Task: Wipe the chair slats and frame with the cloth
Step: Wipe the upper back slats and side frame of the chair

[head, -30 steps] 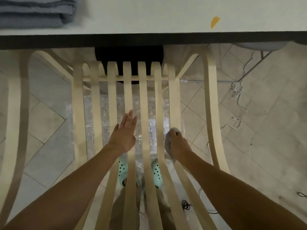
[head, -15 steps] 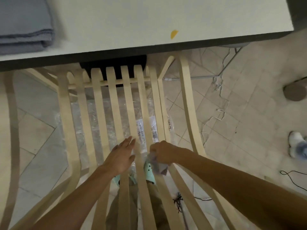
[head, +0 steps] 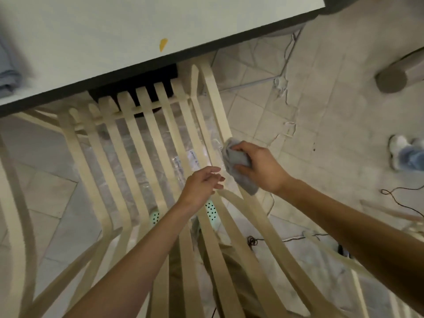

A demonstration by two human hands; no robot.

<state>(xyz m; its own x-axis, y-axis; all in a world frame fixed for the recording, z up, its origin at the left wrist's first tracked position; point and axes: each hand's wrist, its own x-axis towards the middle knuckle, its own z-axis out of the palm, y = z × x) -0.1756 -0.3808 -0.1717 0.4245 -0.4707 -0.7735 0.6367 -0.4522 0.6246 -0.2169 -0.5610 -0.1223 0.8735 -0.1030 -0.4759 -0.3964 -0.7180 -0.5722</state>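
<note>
Fingers (head: 238, 148) of right hand (head: 261, 166) curled round grey cloth (head: 238, 171), cloth against chair frame (head: 218, 106)

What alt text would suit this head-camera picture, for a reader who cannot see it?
Seen from above, a person's right hand grips a grey cloth against the right-hand frame rail of a pale wooden slatted chair. The left hand, fingers relaxed, is above the slats beside it; a white table stands beyond.

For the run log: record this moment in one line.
right hand: grips cloth against frame rail | left hand: open over slats
</note>
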